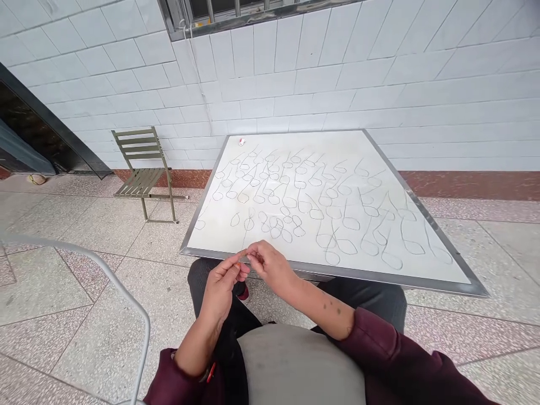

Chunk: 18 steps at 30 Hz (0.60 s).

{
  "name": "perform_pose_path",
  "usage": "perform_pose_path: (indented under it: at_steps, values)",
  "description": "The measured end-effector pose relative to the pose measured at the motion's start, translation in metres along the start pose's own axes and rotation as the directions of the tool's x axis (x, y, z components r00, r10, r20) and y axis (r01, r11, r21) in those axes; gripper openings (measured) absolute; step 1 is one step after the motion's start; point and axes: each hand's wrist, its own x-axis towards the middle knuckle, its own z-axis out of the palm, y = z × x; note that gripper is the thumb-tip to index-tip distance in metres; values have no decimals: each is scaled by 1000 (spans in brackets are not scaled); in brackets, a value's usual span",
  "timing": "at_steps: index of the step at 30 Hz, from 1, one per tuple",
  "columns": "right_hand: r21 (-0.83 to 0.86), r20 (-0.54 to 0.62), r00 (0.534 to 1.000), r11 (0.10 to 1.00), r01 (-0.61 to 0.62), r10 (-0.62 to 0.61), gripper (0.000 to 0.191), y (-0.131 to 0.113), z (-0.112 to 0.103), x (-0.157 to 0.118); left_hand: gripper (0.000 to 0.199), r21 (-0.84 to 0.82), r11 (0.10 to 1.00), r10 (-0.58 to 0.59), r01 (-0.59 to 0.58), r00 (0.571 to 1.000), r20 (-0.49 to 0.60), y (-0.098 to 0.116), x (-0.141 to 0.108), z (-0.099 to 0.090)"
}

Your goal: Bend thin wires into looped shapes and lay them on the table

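Observation:
My left hand point(223, 281) and my right hand point(270, 264) meet at the near edge of a white-topped table point(270, 250) with a grey metal rim. Both are closed in a pinch, fingertips almost touching. Whatever lies between them is too thin or too hidden to make out. Beyond my fingers, many thin wire pieces point(348, 228) lie spread over the tabletop, most bent into a loop with a straight tail. Tail-less loops point(276, 232) cluster near the middle front. A small white and red object point(242, 142) sits at the far left corner.
A slatted folding chair point(141, 180) stands left of the table, by the white tiled wall point(261, 95). A curved grey metal tube point(126, 298) crosses the lower left. My knees are under the table's near edge. A barred window point(253, 11) is above.

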Motion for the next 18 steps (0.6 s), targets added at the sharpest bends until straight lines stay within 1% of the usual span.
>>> perform_pose_path:
  at_steps: [3, 6, 9, 11, 14, 18]
  values:
    - [38, -4, 999, 998, -53, 53, 8, 0, -3, -4, 31, -14, 1000, -12, 12, 1000, 7, -2, -2, 4]
    - [62, 7, 997, 995, -83, 83, 19, -1, -5, -6, 31, 12, 1000, -7, 7, 1000, 4, -4, -3, 6]
    - [93, 39, 994, 991, -101, 97, 29, -2, -6, -8, 33, 99, 995, 22, -22, 1000, -2, -7, -3, 6]
    - [127, 55, 991, 984, -126, 120, 30, -2, -5, -9, 33, 143, 989, 45, -44, 999, -2, -8, -4, 5]
    - [162, 67, 985, 972, -167, 158, 30, -3, -4, -11, 33, 165, 985, 59, -60, 998, 8, -8, -4, 6]
    - [200, 67, 982, 962, -185, 175, 30, -3, -3, -12, 35, 230, 970, 79, -76, 997, -4, -7, -5, 8]
